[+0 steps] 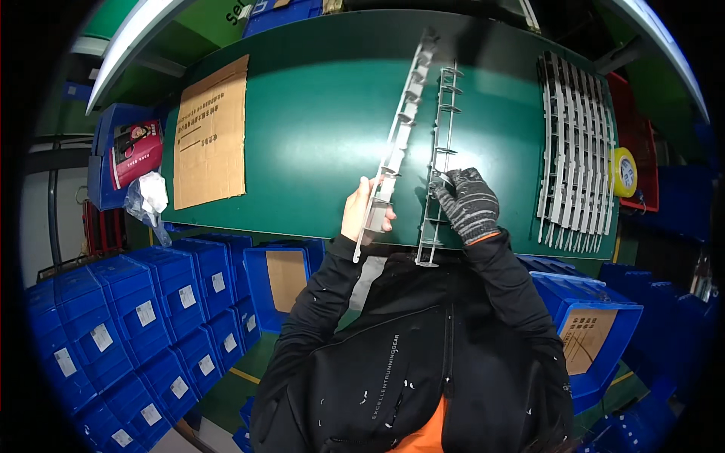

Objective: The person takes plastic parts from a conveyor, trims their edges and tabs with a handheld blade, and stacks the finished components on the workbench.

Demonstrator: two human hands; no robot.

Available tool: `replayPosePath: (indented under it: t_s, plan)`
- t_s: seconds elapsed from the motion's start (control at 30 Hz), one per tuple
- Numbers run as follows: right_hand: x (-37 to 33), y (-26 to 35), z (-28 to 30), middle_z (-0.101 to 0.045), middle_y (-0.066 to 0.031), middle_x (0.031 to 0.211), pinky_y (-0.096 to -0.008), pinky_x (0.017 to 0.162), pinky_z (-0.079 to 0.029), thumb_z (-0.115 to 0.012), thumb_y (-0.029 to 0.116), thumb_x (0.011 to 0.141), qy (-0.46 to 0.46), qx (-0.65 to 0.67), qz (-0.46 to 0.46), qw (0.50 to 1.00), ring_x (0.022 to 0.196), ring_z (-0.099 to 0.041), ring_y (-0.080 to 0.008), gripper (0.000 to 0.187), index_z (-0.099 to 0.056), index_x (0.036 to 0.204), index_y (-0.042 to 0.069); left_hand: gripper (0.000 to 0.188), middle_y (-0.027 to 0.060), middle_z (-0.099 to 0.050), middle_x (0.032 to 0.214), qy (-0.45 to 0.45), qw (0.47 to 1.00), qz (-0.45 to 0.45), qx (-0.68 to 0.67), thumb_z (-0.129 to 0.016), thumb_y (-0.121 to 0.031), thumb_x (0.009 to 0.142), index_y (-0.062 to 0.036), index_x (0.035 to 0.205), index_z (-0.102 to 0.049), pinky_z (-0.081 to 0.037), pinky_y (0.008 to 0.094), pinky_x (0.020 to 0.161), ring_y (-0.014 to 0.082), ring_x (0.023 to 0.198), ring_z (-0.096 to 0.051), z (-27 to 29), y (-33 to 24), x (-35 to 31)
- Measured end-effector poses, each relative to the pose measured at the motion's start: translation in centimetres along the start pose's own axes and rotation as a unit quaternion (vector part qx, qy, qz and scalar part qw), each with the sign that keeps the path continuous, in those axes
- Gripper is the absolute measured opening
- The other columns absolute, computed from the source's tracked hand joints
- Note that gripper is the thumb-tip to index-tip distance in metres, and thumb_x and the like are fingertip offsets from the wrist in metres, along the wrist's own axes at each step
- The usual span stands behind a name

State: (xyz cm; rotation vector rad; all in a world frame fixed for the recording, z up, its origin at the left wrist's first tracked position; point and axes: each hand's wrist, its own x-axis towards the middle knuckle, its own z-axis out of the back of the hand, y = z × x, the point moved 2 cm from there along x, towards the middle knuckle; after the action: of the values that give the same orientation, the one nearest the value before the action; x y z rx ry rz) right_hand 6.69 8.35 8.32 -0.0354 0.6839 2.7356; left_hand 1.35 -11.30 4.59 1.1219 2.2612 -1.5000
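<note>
My bare left hand is closed round the lower part of a long, light grey strip with several tabs, which it holds tilted over the green table. To the right of it lies a second narrow strip, ladder-like with crosspieces, reaching to the table's near edge. My right hand, in a dark grey striped glove, has its fingers pinched at the middle of this ladder-like strip. A small shiny bit shows at those fingertips, too small to name. The palm side of the glove is hidden.
Several similar grey strips lie side by side at the table's right, beside a yellow tape roll and a red bin. A cardboard sheet lies at the left. Stacked blue crates stand below left, another blue crate below right.
</note>
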Motion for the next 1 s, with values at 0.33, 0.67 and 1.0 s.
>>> replayPosePath:
  t_s: [0.33, 0.67, 1.0]
  plan:
    - [-0.1, -1.0, -1.0, -0.055, -0.0113, 0.088, -0.0369, 0.076, -0.045, -0.056, 0.028, 0.070, -0.024, -0.111, 0.034, 0.993, 0.088, -0.052, -0.0245, 0.031, -0.062, 0.086, 0.003, 0.030, 0.0047, -0.060, 0.082, -0.007, 0.879, -0.048, 0.474, -0.048, -0.020, 0.087, -0.0007, 0.109, -0.055, -0.046, 0.0215, 0.058, 0.0092, 0.064, -0.056, 5.9, -1.6, 3.3]
    - [-7.1, 4.2, 4.4, -0.056, -0.0099, 0.090, -0.0351, 0.064, -0.047, -0.064, 0.021, 0.056, -0.035, 0.053, 0.304, 0.950, 0.082, -0.055, -0.0262, 0.028, -0.060, 0.081, 0.008, 0.027, 0.0033, -0.054, 0.078, -0.038, 0.937, -0.343, 0.046, -0.048, -0.023, 0.088, -0.0001, 0.102, -0.051, -0.043, 0.0247, 0.056, 0.0119, 0.065, -0.051, -2.2, -15.7, 1.1]
    - [-5.8, 1.6, 5.9, -0.046, -0.0019, 0.056, -0.0237, 0.054, -0.038, -0.051, 0.036, 0.085, 0.012, 0.493, 0.043, 0.869, 0.053, -0.044, -0.0097, 0.036, -0.057, 0.075, 0.002, 0.017, 0.0059, -0.059, 0.068, -0.088, 0.818, -0.513, 0.246, -0.054, -0.014, 0.085, 0.0027, 0.086, -0.059, -0.044, 0.0186, 0.048, 0.0092, 0.054, -0.056, -9.1, -21.2, -10.2]
